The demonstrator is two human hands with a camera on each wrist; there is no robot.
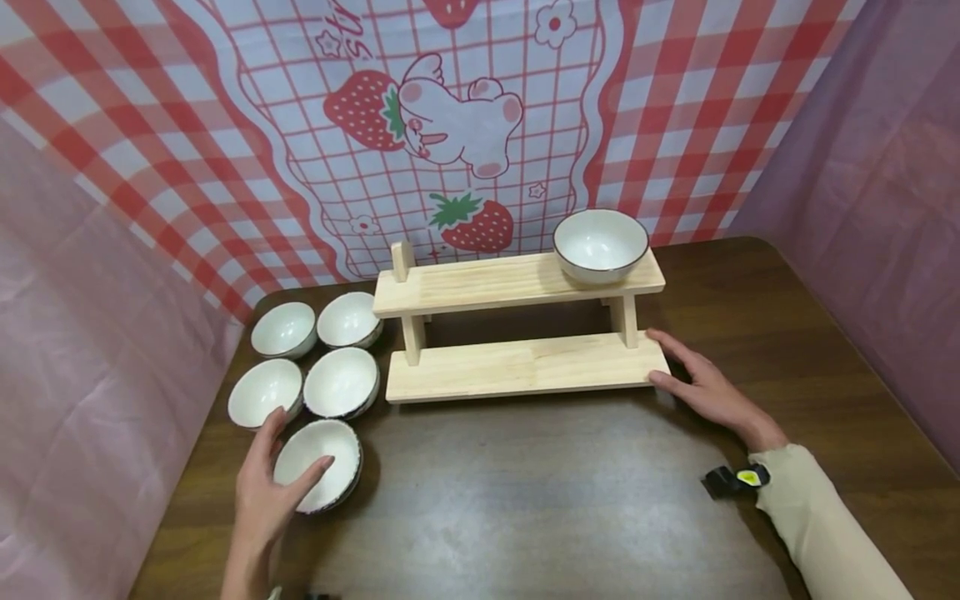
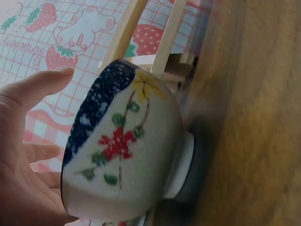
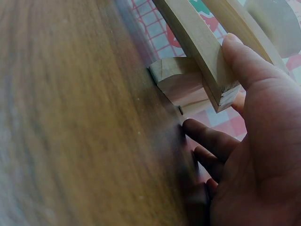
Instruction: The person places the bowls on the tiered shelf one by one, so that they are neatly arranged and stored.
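Note:
My left hand (image 1: 262,492) is at the nearest white bowl (image 1: 318,458) on the left of the table. Its thumb reaches over the bowl's inside, and the forefinger is at the far rim. In the left wrist view this bowl (image 2: 127,146) shows a dark blue speckled patch and painted red and yellow flowers; the thumb (image 2: 49,84) stands apart from the rim, other fingers partly hidden behind it. At the right end of a two-tier wooden shelf (image 1: 525,367), my right hand (image 1: 708,392) grips the lower board (image 3: 211,70), thumb on the front edge, forefinger behind.
Several more white bowls (image 1: 341,383) stand grouped left of the shelf. Another bowl (image 1: 600,242) with a dark rim sits on the right of the upper board (image 1: 480,283). A checked strawberry cloth (image 1: 465,125) hangs behind the brown table (image 1: 525,500).

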